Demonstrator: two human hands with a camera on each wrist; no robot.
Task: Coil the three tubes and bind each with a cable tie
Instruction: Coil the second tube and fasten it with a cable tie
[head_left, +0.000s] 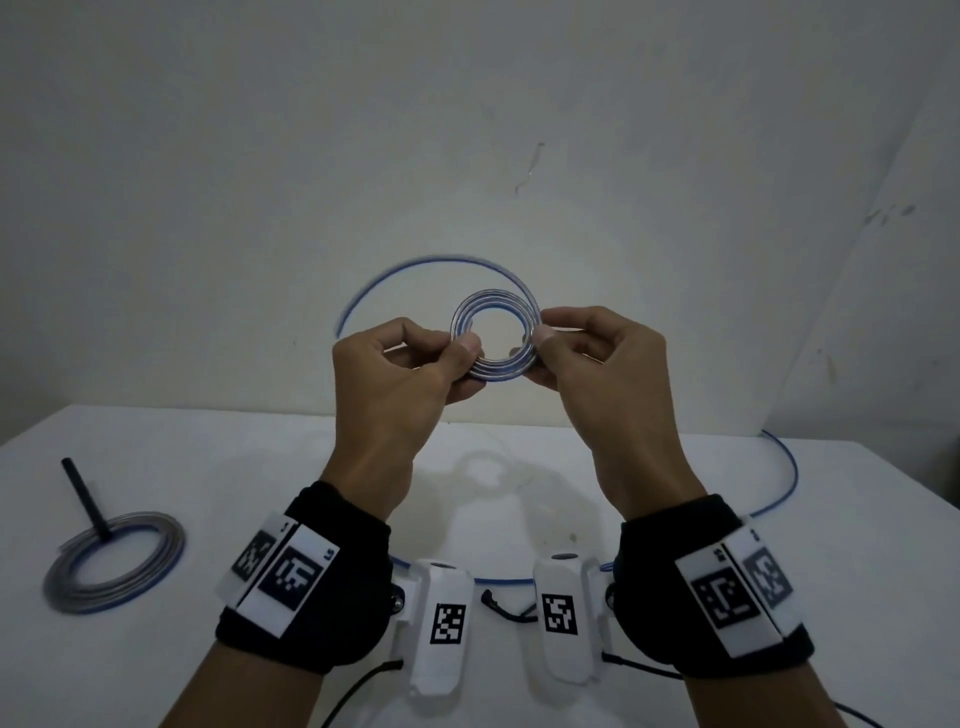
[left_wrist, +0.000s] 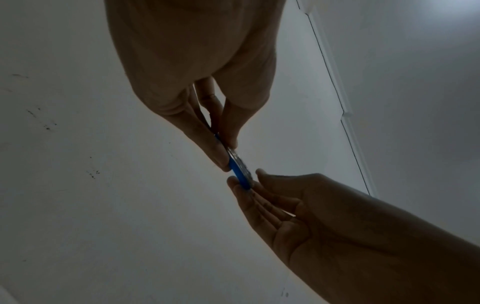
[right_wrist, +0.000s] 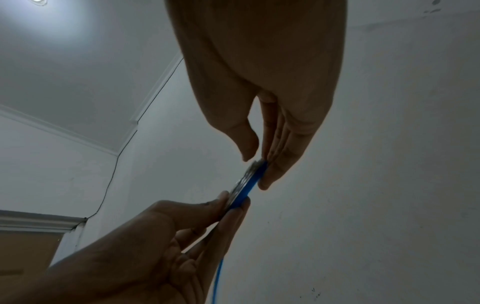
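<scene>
Left hand and right hand raised, fingers pinching

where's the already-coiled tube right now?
In the head view the finished coil lies flat on the white table at the far left, with a black cable tie sticking up from it, left of the left hand.

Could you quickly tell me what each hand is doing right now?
Left hand: pinches the coil.
Right hand: pinches the same coil.

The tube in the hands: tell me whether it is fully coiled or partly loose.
Partly loose. The tube forms a small coil pinched by the left hand and right hand, while a blue tail arcs free.
</scene>
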